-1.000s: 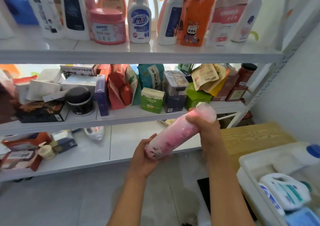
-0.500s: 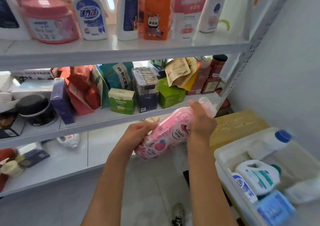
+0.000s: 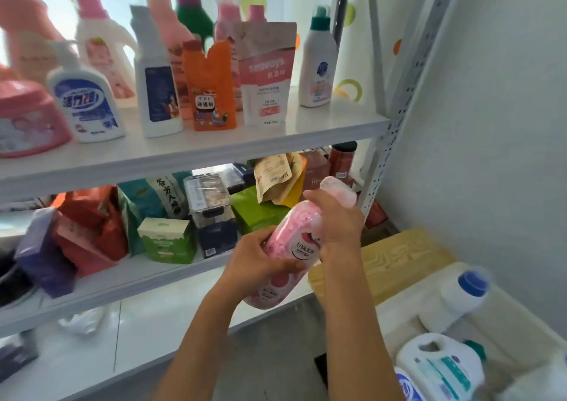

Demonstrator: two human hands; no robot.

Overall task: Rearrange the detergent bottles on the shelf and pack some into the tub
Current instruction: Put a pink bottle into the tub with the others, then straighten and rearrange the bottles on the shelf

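A pink detergent bottle (image 3: 297, 241) with a round label hangs tilted in front of the middle shelf, its cap up to the right. My left hand (image 3: 260, 259) grips its lower body. My right hand (image 3: 334, 222) grips it just below the cap. The top shelf (image 3: 214, 152) carries several detergent bottles and pouches, among them an orange bottle (image 3: 211, 90) and a white bottle with a teal cap (image 3: 317, 63). At the lower right the white tub (image 3: 429, 302) holds a white bottle with a blue cap (image 3: 460, 296) and a white jug with a teal label (image 3: 441, 367).
The middle shelf is packed with boxes, bags and jars, including a green box (image 3: 167, 239). A wooden board (image 3: 395, 262) lies behind the tub. The grey wall (image 3: 491, 124) and shelf upright (image 3: 395, 118) close off the right side. Floor shows below my arms.
The view has swung up and right, showing more of the top shelf. The pink bottle has tipped more upright and turned its label toward me; both hands still hold it.
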